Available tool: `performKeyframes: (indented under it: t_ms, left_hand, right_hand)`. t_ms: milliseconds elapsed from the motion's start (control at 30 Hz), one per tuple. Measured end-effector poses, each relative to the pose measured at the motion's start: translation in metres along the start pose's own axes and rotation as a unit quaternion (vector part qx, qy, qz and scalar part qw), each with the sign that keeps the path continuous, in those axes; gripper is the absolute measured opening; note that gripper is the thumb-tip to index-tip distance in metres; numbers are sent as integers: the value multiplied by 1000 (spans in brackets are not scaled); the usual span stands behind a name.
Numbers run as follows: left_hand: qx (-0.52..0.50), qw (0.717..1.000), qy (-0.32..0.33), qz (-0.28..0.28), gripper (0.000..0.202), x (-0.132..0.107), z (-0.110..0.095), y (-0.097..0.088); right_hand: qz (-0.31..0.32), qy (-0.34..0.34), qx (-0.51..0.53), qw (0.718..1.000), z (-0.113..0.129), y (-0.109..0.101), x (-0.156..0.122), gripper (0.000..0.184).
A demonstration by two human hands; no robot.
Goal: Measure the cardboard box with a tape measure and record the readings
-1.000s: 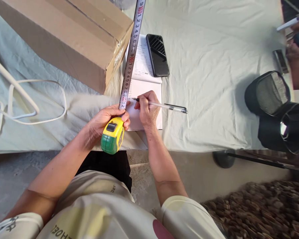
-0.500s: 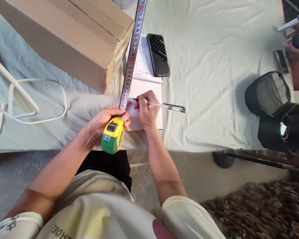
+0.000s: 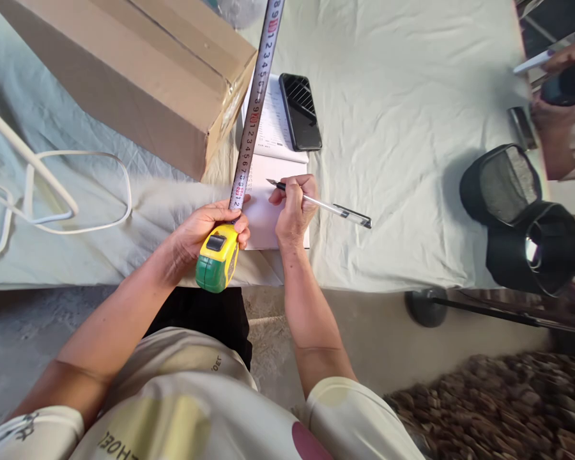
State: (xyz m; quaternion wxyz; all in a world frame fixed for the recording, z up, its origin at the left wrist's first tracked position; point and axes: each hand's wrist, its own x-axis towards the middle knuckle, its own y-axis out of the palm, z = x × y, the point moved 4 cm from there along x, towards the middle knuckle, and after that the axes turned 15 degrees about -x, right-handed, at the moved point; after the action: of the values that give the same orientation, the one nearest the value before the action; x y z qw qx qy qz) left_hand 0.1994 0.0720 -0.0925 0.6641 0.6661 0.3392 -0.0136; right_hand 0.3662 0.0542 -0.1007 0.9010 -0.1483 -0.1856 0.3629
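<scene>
My left hand [image 3: 206,227] grips a yellow and green tape measure [image 3: 217,258] at the table's near edge. Its blade [image 3: 256,102] runs away from me past the corner of a brown cardboard box [image 3: 138,70]. My right hand [image 3: 293,206] pinches a clear pen [image 3: 326,206] with its tip above a white notepad [image 3: 273,191] lying to the right of the blade. A black phone [image 3: 300,111] rests on the notepad's far printed page.
A pale cloth [image 3: 402,128] covers the table. White cable loops [image 3: 52,191] lie at the left. Black lamp heads [image 3: 522,217] on a stand sit off the table's right edge. Another person's hand [image 3: 556,96] holds a dark object at the far right.
My right hand has shifted a little to the right, and the pen tip has moved away from the blade and up off the spot it touched. The left hand and tape stay put.
</scene>
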Motion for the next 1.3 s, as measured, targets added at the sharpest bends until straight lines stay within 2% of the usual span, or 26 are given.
performKeyframes:
  t_ms: [200, 367, 433, 533, 633, 700, 867, 967, 1133, 1300]
  left_hand:
    - [23, 999, 11, 44, 22, -4, 2, -3]
    - [32, 998, 4, 55, 15, -32, 7, -2]
    - [47, 998, 7, 44, 12, -50, 7, -7]
    - [89, 995, 34, 16, 10, -79, 3, -23]
    - [125, 989, 69, -34, 10, -103, -1, -44]
    - [132, 986, 85, -61, 11, -114, -2, -55]
    - [133, 981, 106, -96, 15, -132, 1, -66]
    - [133, 977, 116, -119, 16, -140, -1, -67]
    - [145, 970, 120, -153, 15, -151, -5, -66]
    - [162, 965, 112, -176, 19, -161, -5, -67]
  right_hand:
    - [-8, -35, 10, 999, 1, -2, -1, 35]
    - [26, -56, -14, 998, 3, -8, 0, 42]
    - [69, -57, -35, 995, 6, -12, 2, 43]
    - [178, -63, -83, 978, 15, -13, 6, 46]
    - [267, -95, -127, 951, 24, -3, 12, 61]
    - [288, -134, -133, 939, 30, 11, 19, 75]
    - [279, -226, -93, 929, 42, 63, 36, 103]
    - [266, -248, -43, 931, 44, 86, 34, 99]
    - [230, -218, -5, 948, 44, 103, 24, 86]
    - [213, -225, 8, 951, 47, 100, 25, 77]
